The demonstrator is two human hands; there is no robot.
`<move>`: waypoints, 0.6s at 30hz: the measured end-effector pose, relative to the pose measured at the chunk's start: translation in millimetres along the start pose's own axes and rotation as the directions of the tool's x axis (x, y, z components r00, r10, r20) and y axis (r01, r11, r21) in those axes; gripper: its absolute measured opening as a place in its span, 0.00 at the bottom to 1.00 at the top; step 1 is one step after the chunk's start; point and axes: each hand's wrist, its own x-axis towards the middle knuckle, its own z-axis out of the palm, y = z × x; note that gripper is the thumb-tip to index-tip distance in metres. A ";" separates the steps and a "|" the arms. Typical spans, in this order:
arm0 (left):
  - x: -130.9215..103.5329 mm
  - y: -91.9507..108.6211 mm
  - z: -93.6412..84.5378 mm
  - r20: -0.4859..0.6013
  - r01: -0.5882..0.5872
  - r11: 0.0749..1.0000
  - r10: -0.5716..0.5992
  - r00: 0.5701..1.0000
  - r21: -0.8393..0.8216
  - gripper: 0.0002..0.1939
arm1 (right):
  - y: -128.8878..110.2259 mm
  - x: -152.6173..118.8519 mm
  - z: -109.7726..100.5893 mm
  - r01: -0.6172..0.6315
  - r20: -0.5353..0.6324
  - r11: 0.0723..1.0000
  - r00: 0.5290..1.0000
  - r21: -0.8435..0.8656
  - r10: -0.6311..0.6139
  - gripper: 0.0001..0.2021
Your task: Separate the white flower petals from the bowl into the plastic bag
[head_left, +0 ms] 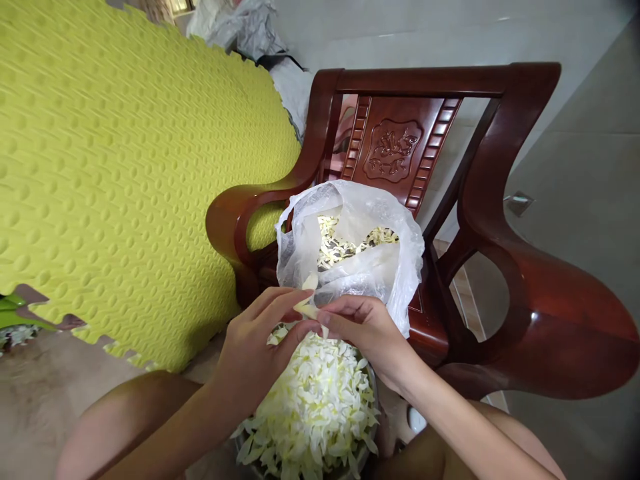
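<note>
We see soft, uneven light, petals (320, 393) brightest, a glint on the armrest (565, 320), shadow low on the mat (135, 180); wide-angle stretch towards our edges

Glossy wooden chair (393, 150), yellow textured mat (125, 173), pale wall (420, 40).

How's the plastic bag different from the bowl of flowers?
The plastic bag is crumpled; the bowl looks rigid. The bag sits on the chair; the bowl is nearer the camera. White flowers heap high in the bowl; pale pieces lie deep in the bag. Both stand open.
</note>
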 end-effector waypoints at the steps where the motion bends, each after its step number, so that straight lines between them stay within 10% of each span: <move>1: 0.8 -0.7 -1.3 -0.008 0.036 0.999 -0.036 0.999 -0.019 0.12 | -0.6 -0.2 0.4 -0.005 0.007 1.000 1.000 0.003 0.005 0.14; 9: 4.0 -4.3 -13.5 -0.069 0.283 0.946 -0.296 0.953 -0.159 0.12 | -2.8 7.2 -4.6 0.035 -0.073 0.999 0.997 -0.019 -0.036 0.19; 18: 11.1 -6.3 -35.2 -0.283 0.366 0.892 -0.435 0.854 -0.266 0.16 | 6.5 15.9 -31.8 0.063 -0.006 0.867 0.997 -0.494 -0.076 0.13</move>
